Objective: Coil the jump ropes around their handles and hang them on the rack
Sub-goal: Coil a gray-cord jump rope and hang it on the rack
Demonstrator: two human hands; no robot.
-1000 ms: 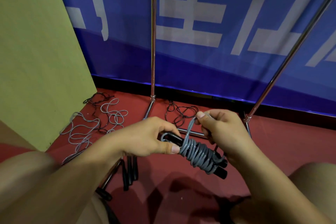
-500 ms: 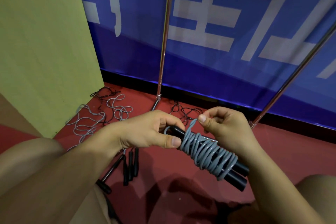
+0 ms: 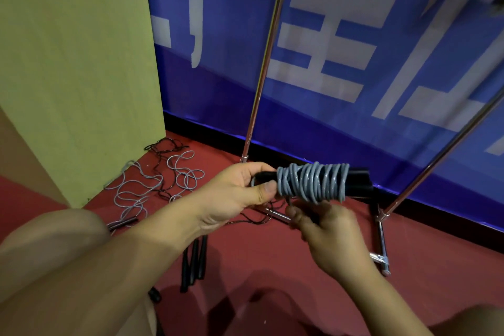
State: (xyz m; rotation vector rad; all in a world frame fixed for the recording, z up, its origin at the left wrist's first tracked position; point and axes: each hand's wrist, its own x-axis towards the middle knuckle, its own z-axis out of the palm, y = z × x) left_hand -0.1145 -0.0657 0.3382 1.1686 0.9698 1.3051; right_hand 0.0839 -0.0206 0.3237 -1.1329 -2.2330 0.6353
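Got the grey jump rope (image 3: 313, 184) wound tight around its pair of black handles (image 3: 357, 181), and my left hand (image 3: 234, 194) grips the near end of the bundle, thumb pressed on top right against the first coils, fingers curled round behind. The bundle sticks out sideways past my thumb, roughly level. My right hand (image 3: 327, 232) sits just under the coils with the fingertips bunched together, pinching what looks like the loose tail of the rope, though it's too blurry to be sure. Off beyond my left knuckles, more ropes (image 3: 152, 185) lie tangled loose on the red floor (image 3: 272, 267) by the green board (image 3: 76, 63). Spare black handles (image 3: 195, 262) lie below my left wrist. The chrome rack (image 3: 266, 57) stands past my fingers, in front of the blue banner (image 3: 354, 35).
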